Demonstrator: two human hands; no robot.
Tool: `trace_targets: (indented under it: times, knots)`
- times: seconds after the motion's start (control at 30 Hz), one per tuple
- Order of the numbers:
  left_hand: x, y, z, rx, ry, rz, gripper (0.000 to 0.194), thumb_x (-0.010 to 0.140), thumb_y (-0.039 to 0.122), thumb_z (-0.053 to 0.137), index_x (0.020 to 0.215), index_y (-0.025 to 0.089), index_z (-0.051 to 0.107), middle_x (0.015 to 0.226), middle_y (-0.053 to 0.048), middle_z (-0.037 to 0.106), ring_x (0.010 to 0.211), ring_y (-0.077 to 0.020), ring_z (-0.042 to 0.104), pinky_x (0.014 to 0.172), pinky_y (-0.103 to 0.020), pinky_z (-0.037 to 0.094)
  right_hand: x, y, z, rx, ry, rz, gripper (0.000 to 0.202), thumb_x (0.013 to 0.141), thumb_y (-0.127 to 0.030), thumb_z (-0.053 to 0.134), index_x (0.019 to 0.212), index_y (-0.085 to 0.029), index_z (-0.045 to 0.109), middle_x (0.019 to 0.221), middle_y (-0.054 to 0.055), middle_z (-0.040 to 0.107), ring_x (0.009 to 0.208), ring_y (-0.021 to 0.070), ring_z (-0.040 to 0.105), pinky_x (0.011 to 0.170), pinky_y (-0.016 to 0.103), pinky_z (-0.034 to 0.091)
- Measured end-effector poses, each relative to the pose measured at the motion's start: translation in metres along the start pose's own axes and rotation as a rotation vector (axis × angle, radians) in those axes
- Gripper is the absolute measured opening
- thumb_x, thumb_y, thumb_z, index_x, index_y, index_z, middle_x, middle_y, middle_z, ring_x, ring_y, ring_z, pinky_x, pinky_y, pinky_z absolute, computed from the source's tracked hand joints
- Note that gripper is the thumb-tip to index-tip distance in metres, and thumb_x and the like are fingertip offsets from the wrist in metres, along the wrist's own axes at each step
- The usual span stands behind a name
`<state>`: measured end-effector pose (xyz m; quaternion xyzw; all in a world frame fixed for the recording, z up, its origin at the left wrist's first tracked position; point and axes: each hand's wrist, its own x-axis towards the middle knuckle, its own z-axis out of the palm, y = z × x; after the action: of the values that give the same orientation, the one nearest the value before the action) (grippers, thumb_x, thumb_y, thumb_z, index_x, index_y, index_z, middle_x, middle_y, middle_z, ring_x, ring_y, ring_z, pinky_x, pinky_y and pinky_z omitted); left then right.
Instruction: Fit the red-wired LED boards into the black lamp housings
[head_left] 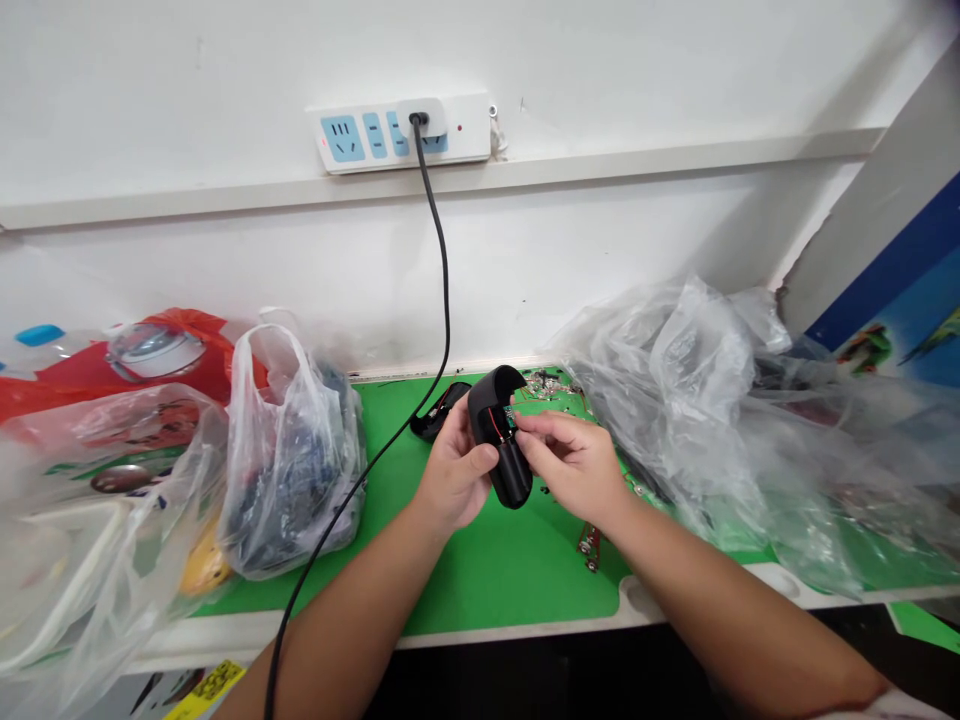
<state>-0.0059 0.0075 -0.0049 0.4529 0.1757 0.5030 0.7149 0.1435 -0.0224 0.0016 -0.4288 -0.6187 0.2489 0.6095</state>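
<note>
left hand fingers wrapped round curved black plastic housing above green surface; right hand fingers at green circuit board inside, can't tell if pinching it

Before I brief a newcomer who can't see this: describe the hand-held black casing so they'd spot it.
Find the green tabletop below the power strip. Over it, the left hand holds the black casing, the right hand at its opening. Unlike the black shell lying beyond, it is raised and shows a green circuit board.
</note>
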Motion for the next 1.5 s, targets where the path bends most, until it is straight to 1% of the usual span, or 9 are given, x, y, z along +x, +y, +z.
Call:
trace_targets:
  times: [0.17,0.37,0.53,0.63,0.73,1.03,1.17,1.3,1.5]
  knots:
    - [-0.001,-0.001,0.001,0.003,0.003,0.02,0.074,0.063,0.035,0.083,0.128,0.025,0.048,0.126,-0.01,0.058,0.115,-0.0263,0.057,0.098,-0.038,0.046,0.0,-0.001,0.001,-0.026,0.035,-0.053,0.011,0.08,-0.018,0.06,0.083,-0.018,0.071,0.063,0.001,0.059,0.054,0.0111,0.053,0.047,0.024,0.043]
    - [-0.002,-0.002,0.001,0.071,-0.018,0.057,0.078,0.058,0.032,0.086,0.127,0.027,0.051,0.118,-0.007,0.062,0.104,-0.0216,0.062,0.089,-0.031,0.05,0.001,-0.008,0.002,0.118,0.042,0.173,0.008,0.077,-0.025,0.065,0.072,-0.018,0.065,0.053,-0.002,0.056,0.043,0.0092,0.049,0.041,0.022,0.042]
    - [-0.003,-0.002,0.001,0.118,-0.067,0.104,0.077,0.058,0.029,0.086,0.128,0.028,0.052,0.12,-0.006,0.061,0.104,-0.0205,0.061,0.088,-0.029,0.05,0.005,-0.013,-0.001,0.148,0.044,0.202,0.01,0.073,-0.024,0.065,0.066,-0.017,0.062,0.062,0.0,0.06,0.05,0.0099,0.054,0.046,0.022,0.045]
    - [-0.003,-0.002,0.001,0.158,-0.079,0.117,0.077,0.058,0.027,0.086,0.127,0.029,0.052,0.126,-0.007,0.058,0.105,-0.021,0.06,0.086,-0.029,0.051,0.007,-0.015,-0.004,0.116,0.027,0.23,0.007,0.07,-0.02,0.063,0.064,-0.017,0.061,0.057,-0.001,0.058,0.047,0.0089,0.05,0.043,0.021,0.042]
    - [-0.002,-0.004,0.0,0.176,-0.077,0.12,0.077,0.058,0.025,0.086,0.127,0.03,0.053,0.127,-0.006,0.058,0.11,-0.0203,0.058,0.091,-0.027,0.048,0.007,-0.015,-0.006,0.028,0.019,0.2,0.008,0.068,-0.015,0.059,0.061,-0.017,0.059,0.054,-0.002,0.056,0.045,0.0083,0.048,0.043,0.02,0.04]
    - [-0.003,-0.005,0.002,0.215,-0.06,0.137,0.079,0.059,0.032,0.086,0.129,0.029,0.05,0.129,-0.008,0.056,0.111,-0.0223,0.058,0.094,-0.031,0.046,0.004,-0.015,-0.005,-0.218,0.097,-0.078,0.013,0.072,-0.012,0.059,0.06,-0.017,0.06,0.059,0.0,0.061,0.052,0.0095,0.053,0.048,0.021,0.042]
    - [-0.003,-0.003,0.004,0.205,-0.074,0.153,0.077,0.059,0.029,0.086,0.128,0.03,0.052,0.131,-0.006,0.056,0.113,-0.0216,0.057,0.095,-0.03,0.047,0.004,-0.012,-0.004,-0.152,0.1,-0.027,0.011,0.072,-0.013,0.06,0.062,-0.018,0.06,0.06,0.0,0.061,0.052,0.0102,0.055,0.049,0.022,0.044]
    - [-0.003,-0.003,0.004,0.184,-0.09,0.158,0.077,0.058,0.027,0.086,0.127,0.032,0.052,0.129,-0.005,0.056,0.106,-0.0198,0.06,0.086,-0.027,0.052,0.003,-0.01,-0.004,-0.027,0.065,0.087,0.011,0.073,-0.016,0.061,0.062,-0.018,0.06,0.061,0.001,0.062,0.049,0.01,0.053,0.044,0.022,0.043]
    - [-0.003,-0.003,0.004,0.197,-0.083,0.179,0.08,0.055,0.029,0.088,0.127,0.029,0.052,0.127,-0.007,0.057,0.109,-0.0207,0.058,0.089,-0.028,0.05,0.001,-0.01,-0.003,-0.004,0.066,0.086,0.011,0.074,-0.018,0.062,0.063,-0.018,0.06,0.063,0.001,0.062,0.05,0.0102,0.054,0.045,0.022,0.045]
